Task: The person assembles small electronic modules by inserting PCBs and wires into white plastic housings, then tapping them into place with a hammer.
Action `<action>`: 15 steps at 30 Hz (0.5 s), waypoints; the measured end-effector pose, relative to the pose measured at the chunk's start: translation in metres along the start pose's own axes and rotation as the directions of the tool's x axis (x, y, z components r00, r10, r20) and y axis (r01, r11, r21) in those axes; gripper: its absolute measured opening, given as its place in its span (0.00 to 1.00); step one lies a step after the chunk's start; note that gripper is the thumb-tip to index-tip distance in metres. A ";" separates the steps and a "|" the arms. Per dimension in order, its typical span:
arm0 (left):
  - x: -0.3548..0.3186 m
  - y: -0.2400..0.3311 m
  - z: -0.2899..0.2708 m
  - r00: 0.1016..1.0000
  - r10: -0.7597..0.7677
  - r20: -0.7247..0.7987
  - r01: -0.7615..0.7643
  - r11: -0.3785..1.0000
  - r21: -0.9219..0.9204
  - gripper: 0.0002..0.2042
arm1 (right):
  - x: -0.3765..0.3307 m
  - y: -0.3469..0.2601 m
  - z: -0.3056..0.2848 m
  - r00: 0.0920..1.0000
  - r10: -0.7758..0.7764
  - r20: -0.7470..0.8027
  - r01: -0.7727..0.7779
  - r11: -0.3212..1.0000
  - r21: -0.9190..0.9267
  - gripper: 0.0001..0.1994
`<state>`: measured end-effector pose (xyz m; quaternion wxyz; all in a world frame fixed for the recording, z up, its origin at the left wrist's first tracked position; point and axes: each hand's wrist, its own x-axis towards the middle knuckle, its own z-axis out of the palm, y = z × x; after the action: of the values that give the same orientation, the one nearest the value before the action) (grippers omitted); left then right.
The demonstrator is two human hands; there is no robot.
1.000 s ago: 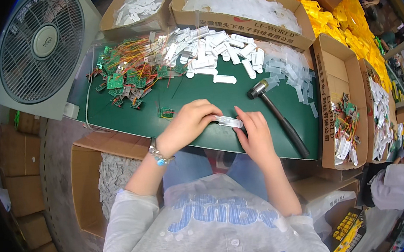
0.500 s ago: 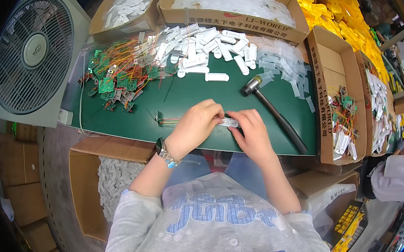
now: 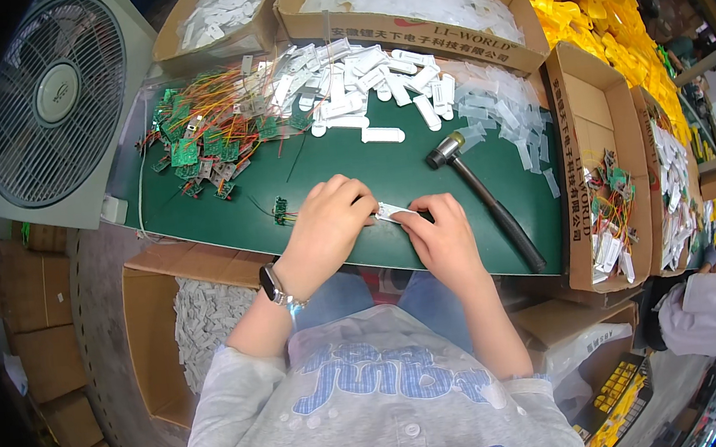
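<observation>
Between my two hands, low over the green work mat (image 3: 353,258), is a small long white plastic casing (image 3: 388,211). My right hand (image 3: 441,234) pinches its right end between thumb and fingers. The fingers of my left hand (image 3: 330,224) are bent closed at its left end; what lies under their tips is hidden. A small green circuit board (image 3: 280,210) lies just left of my left hand, its wires running under that hand. Right of my right hand rests a black-handled mallet (image 3: 489,198).
Behind are heaps of wired circuit boards (image 3: 211,143), white casings (image 3: 379,79) and clear plastic strips (image 3: 503,115). Cardboard boxes (image 3: 417,32) line the back, another box (image 3: 573,194) the right side. A fan (image 3: 58,93) stands left. At far right is another person in a white cap (image 3: 703,315).
My left hand has shifted slightly left and its wrist has turned. More of the white casing shows between the hands, and my right fingers have moved onto its right end.
</observation>
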<state>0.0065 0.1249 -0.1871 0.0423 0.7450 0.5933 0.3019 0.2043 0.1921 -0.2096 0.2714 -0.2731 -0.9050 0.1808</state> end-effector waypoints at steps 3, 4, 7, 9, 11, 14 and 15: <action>-0.007 -0.003 -0.002 0.999 -0.046 0.001 0.046 0.997 0.066 0.06 | 0.000 -0.001 -0.001 1.000 -0.011 0.008 0.011 1.000 -0.003 0.16; -0.008 -0.004 -0.002 0.999 -0.047 0.020 0.045 0.997 0.066 0.06 | 0.000 0.000 0.000 1.000 -0.012 0.008 0.012 1.000 -0.001 0.16; -0.009 -0.004 -0.002 0.999 -0.030 0.035 0.027 0.995 0.092 0.07 | -0.001 0.000 0.000 1.000 -0.016 0.007 0.016 1.000 -0.020 0.17; -0.008 -0.003 -0.001 0.999 -0.013 0.032 0.009 0.993 0.117 0.07 | -0.001 0.000 0.000 1.000 -0.016 0.008 0.017 1.000 -0.012 0.18; -0.006 -0.003 -0.003 0.999 0.009 0.032 -0.014 0.990 0.142 0.08 | 0.000 -0.002 -0.001 1.000 -0.020 0.007 0.021 0.999 -0.025 0.18; -0.005 -0.006 -0.001 0.999 0.021 0.027 -0.025 0.986 0.163 0.08 | 0.000 -0.003 -0.002 0.999 -0.033 0.013 0.033 0.998 -0.053 0.18; -0.005 -0.006 -0.001 0.999 0.020 0.027 -0.024 0.986 0.163 0.08 | -0.001 -0.002 -0.002 0.999 -0.038 0.020 0.039 0.997 -0.069 0.18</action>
<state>0.0000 0.1221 -0.1904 -0.0147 0.7562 0.6072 0.2435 0.2052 0.1904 -0.2073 0.2569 -0.2632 -0.9183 0.1465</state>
